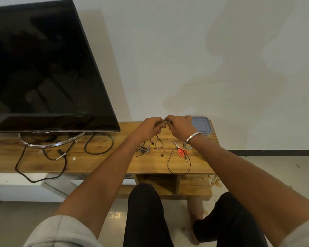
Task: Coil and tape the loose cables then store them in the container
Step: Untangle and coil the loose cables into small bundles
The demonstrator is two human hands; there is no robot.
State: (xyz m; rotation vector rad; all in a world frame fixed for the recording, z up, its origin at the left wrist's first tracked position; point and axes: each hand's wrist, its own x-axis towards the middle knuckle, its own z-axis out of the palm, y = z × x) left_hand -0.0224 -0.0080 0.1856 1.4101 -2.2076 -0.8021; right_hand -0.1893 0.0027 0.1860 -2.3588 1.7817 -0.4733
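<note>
My left hand [150, 128] and my right hand [181, 127] are raised together above the wooden stand [100, 163], both pinching a small greyish object [166, 122] between their fingertips; it is too small to identify. A thin red-and-black wire [157, 142] hangs from my hands to the stand, ending beside a small yellow part [152, 144]. A thin black cable [178, 163] loops over the front edge on the right. A thicker black cable [99, 144] loops at centre-left. A lidded blue-grey container [202, 125] stands behind my right hand.
Orange-handled scissors [180, 150] lie under my right wrist. A large dark television [43, 68] stands on the left, with a black cable [41, 164] trailing from its metal foot over the front edge. A small tangle of parts [143, 149] lies at centre. My knees are below the stand.
</note>
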